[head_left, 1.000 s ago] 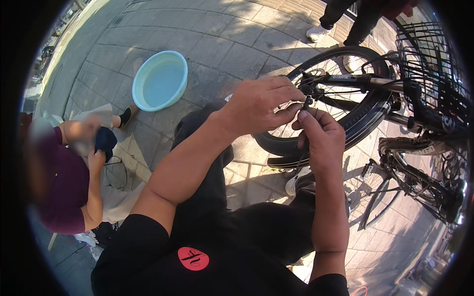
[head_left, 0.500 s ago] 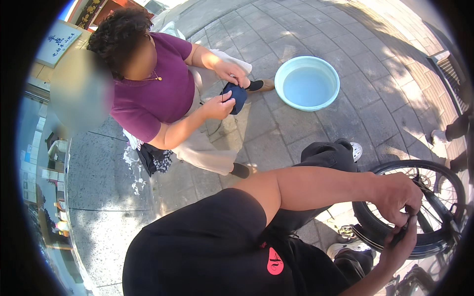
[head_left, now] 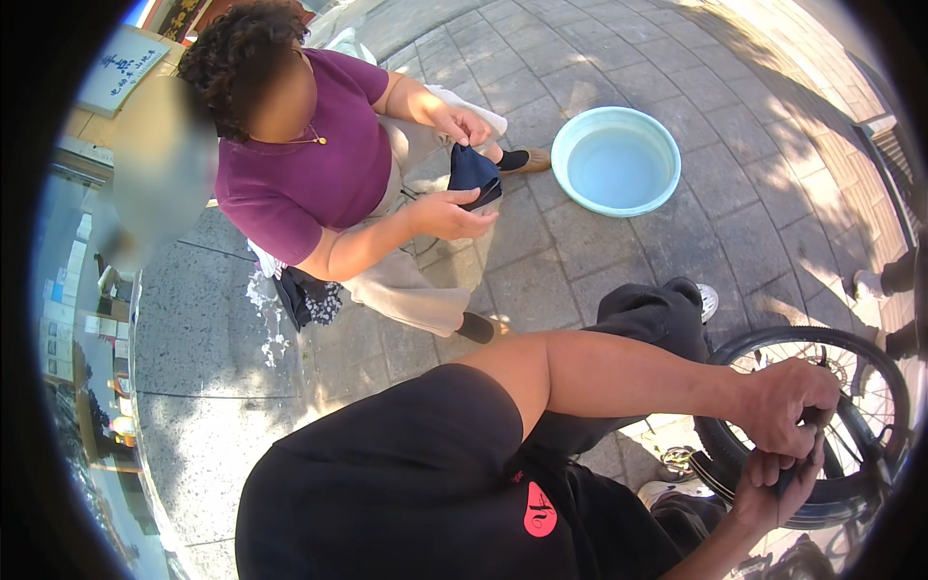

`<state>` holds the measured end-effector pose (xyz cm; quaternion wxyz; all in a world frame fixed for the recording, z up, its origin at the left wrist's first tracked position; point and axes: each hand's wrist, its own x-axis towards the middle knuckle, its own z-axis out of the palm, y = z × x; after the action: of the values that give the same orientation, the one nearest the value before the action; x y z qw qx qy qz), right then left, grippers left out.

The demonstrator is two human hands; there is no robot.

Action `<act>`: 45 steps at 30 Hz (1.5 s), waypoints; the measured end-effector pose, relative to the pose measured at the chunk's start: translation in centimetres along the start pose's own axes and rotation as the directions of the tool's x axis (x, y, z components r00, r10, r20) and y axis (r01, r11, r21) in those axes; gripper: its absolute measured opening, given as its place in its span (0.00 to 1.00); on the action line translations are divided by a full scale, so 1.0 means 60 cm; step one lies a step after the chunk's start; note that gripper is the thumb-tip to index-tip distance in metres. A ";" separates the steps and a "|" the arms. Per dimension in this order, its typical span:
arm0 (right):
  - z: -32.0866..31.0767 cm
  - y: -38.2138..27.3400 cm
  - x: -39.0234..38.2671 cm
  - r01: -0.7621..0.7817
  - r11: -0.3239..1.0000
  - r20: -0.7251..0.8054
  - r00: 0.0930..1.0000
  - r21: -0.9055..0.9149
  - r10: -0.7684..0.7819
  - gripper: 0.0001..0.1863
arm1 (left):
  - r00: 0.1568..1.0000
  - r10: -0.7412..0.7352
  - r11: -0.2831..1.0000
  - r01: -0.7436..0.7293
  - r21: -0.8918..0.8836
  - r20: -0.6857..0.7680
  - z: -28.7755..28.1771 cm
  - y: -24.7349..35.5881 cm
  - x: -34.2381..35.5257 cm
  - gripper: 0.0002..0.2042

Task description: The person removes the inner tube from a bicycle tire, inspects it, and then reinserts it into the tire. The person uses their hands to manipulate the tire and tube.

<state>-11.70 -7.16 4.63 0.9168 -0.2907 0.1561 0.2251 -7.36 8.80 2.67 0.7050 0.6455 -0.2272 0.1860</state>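
At the right side, both my hands are together over a bicycle wheel with a black tyre [head_left: 715, 447] and thin metal spokes. My left hand [head_left: 788, 401] has its fingers curled and closed in a pinch around a dark, thin piece whose kind I cannot make out. Just below, my right hand [head_left: 771, 495] closes on the same dark piece, or on one like it, thumb and fingers nearly touching the left fingers. My fingers hide most of what they hold. Behind the hands, the wheel's spokes and a black frame part show.
Across from me sits a person in a purple top [head_left: 319, 135], holding a dark blue cloth item [head_left: 472, 174]. A pale blue basin [head_left: 662, 159] with water stands on the grey paving [head_left: 527, 261]. Dark patterned fabric [head_left: 307, 298] lies beside the person. Another person's legs [head_left: 899, 280] are at the far right.
My hands have shifted slightly and stay pinched together at the wheel. The other person has spread the dark blue cloth item, with the lower hand now opened flat. The whole view has moved a little.
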 end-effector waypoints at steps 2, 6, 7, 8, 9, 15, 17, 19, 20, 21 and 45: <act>-0.006 0.010 0.003 -0.035 0.997 0.046 0.998 0.072 0.031 0.12 | 0.998 -0.052 0.999 0.052 -0.010 -0.030 -0.002 0.006 -0.007 0.07; -0.002 0.027 0.003 0.013 0.993 -0.002 1.000 0.120 -0.012 0.11 | 0.940 -0.342 0.906 0.332 -0.264 0.007 -0.013 0.047 -0.016 0.06; -0.002 0.028 0.005 0.055 0.995 -0.030 0.998 0.083 -0.053 0.15 | 0.907 -0.418 0.840 0.406 -0.360 0.049 -0.017 0.058 -0.012 0.05; 0.012 0.031 0.007 0.111 0.994 -0.062 0.992 0.016 -0.110 0.15 | 0.897 -0.437 0.822 0.430 -0.373 0.071 -0.019 0.055 -0.008 0.05; 0.032 0.031 0.000 0.173 0.983 -0.108 0.978 -0.065 -0.179 0.16 | 0.883 -0.457 0.792 0.457 -0.405 0.102 -0.011 0.046 -0.006 0.06; 0.076 0.022 -0.004 0.445 0.680 0.056 0.857 -0.583 -0.512 0.14 | 0.869 -0.364 0.749 0.486 -0.450 0.334 -0.032 0.019 0.011 0.10; 0.067 0.018 -0.014 0.538 0.523 0.178 0.790 -0.661 -0.587 0.11 | 0.811 -0.463 0.720 0.580 -0.382 0.357 -0.051 0.042 0.021 0.14; 0.052 0.009 -0.018 0.609 0.317 0.322 0.710 -0.726 -0.626 0.09 | 0.780 -0.467 0.709 0.612 -0.351 0.416 -0.061 0.056 0.031 0.12; 0.038 0.011 -0.015 0.639 0.220 0.391 0.669 -0.738 -0.633 0.08 | 0.791 -0.429 0.722 0.591 -0.360 0.437 -0.062 0.056 0.032 0.13; 0.025 0.007 -0.016 0.631 0.122 0.426 0.641 -0.766 -0.638 0.07 | 0.792 -0.406 0.753 0.572 -0.323 0.456 -0.063 0.061 0.035 0.13; 0.038 -0.009 -0.022 0.568 -0.157 0.533 0.589 -0.808 -0.607 0.06 | 0.881 -0.325 0.918 0.381 -0.108 0.344 -0.066 0.050 0.019 0.09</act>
<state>-12.19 -6.61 7.22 0.5168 -0.8232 -0.1534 -0.1782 -7.77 13.02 5.51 0.7341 0.6340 -0.2318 -0.0733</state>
